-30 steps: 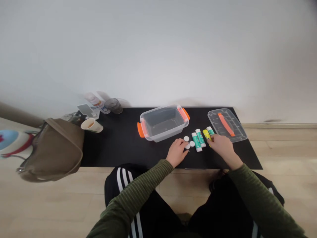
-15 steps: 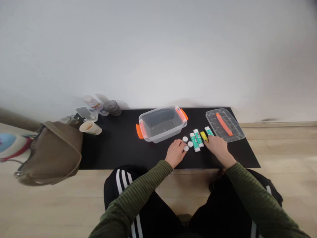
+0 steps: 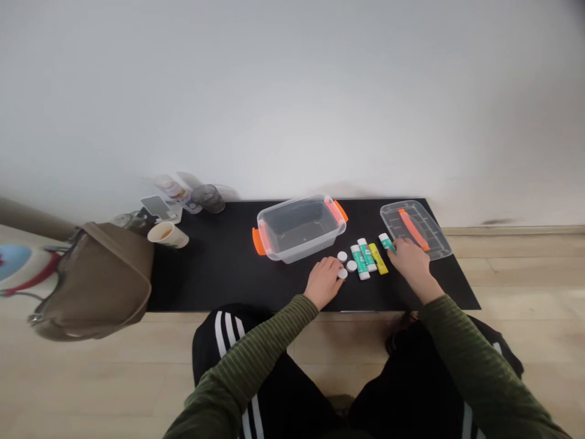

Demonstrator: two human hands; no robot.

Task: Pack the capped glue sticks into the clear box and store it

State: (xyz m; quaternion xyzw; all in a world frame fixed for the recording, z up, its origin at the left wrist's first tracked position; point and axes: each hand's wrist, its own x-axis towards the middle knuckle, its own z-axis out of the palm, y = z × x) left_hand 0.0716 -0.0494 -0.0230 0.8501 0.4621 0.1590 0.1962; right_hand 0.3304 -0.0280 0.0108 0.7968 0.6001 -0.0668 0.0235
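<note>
A black mat covers a low table against a plain white wall, with a pale wood floor below. At the mat's far left stand a paper cup, a dark glass tumbler and a phone, with an olive-brown bag slumped beside them. Farther right sit a transparent plastic box with orange handles and its transparent lid, which has an orange strip. In front of the box lie three white caps, side by side with two teal-and-white glue sticks and a yellow glue stick. The left hand sits narrow and loosely curved, its fingertips at the caps, holding nothing visible. The right hand reaches just below the lid, its fingers curled onto the end of a small teal-and-white glue stick; whether they grip it, I cannot tell.
</note>
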